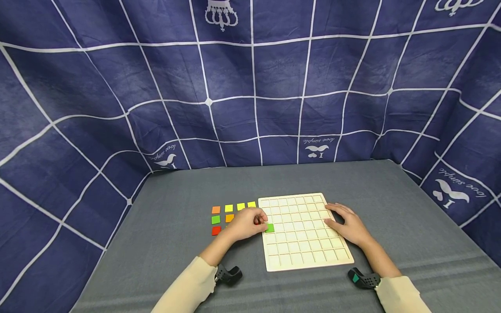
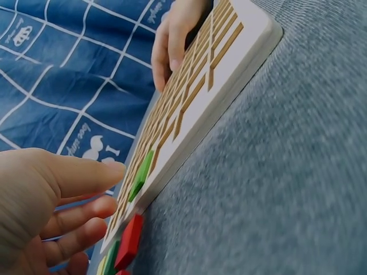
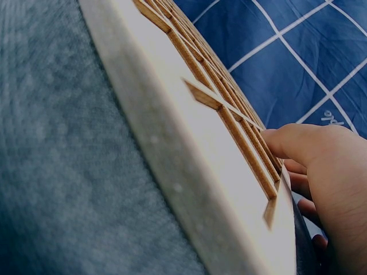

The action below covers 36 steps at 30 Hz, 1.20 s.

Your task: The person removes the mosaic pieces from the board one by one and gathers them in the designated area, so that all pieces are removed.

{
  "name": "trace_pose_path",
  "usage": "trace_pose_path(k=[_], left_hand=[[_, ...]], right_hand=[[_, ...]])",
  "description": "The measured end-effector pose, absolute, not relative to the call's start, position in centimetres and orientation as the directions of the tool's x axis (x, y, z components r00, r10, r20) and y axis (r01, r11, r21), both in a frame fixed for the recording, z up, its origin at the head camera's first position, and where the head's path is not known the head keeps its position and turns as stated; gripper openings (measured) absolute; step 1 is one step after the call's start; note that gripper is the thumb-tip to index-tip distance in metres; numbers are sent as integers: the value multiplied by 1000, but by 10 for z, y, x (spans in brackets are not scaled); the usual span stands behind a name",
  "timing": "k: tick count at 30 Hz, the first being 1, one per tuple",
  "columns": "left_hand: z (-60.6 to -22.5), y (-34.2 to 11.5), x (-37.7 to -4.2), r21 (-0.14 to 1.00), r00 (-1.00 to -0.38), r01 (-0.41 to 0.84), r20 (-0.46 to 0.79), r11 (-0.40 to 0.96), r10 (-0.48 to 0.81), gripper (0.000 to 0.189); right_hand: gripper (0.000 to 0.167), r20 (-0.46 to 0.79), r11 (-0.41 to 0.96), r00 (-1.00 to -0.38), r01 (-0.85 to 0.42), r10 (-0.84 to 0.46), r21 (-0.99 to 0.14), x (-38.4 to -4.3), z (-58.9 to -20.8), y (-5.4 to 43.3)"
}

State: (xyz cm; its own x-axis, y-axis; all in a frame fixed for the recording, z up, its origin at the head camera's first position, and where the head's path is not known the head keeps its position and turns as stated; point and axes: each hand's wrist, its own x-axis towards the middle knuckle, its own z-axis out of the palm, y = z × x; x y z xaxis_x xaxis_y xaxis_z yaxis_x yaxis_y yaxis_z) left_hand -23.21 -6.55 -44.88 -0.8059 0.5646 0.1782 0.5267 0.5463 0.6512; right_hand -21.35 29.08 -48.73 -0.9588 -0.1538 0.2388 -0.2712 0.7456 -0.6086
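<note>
A square pale wooden board point(image 1: 301, 232) with a grid of shallow cells lies on the grey surface. One green tile point(image 1: 269, 228) sits at the board's left edge; in the left wrist view the same green tile point(image 2: 141, 176) lies a little beyond the thumb. My left hand point(image 1: 247, 224) hovers beside it, fingers loosely bent, with a visible gap between thumb and fingers and nothing pinched. On the board's right edge rests my right hand point(image 1: 350, 226). In the right wrist view its thumb point(image 3: 287, 140) touches the grid, while its other fingers are partly hidden.
Left of the board, coloured tiles lie in rows, among them an orange tile point(image 1: 216, 210), a yellow tile point(image 1: 228, 208) and a red tile point(image 1: 216, 231). My left hand hides some of them. A blue checked curtain point(image 1: 235, 117) hangs behind the grey surface point(image 1: 172, 243).
</note>
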Motion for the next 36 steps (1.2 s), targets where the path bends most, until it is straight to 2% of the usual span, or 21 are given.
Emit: trace_pose_path(k=[10, 19, 28, 36], left_hand=[[-448, -56, -230, 573, -802, 551, 163, 607, 574, 19], [-450, -53, -229, 549, -792, 564, 150, 617, 592, 21], [-449, -49, -231, 566, -806, 544, 149, 619, 572, 20], [-449, -50, -230, 651, -803, 529, 174, 545, 571, 10]], right_hand=[[56, 231, 742, -961, -265, -151, -616, -214, -489, 291], [56, 243, 742, -959, -268, -146, -614, -213, -488, 290], [57, 226, 743, -963, -260, -149, -616, -214, -489, 291], [56, 235, 743, -960, -267, -152, -614, -214, -489, 291]])
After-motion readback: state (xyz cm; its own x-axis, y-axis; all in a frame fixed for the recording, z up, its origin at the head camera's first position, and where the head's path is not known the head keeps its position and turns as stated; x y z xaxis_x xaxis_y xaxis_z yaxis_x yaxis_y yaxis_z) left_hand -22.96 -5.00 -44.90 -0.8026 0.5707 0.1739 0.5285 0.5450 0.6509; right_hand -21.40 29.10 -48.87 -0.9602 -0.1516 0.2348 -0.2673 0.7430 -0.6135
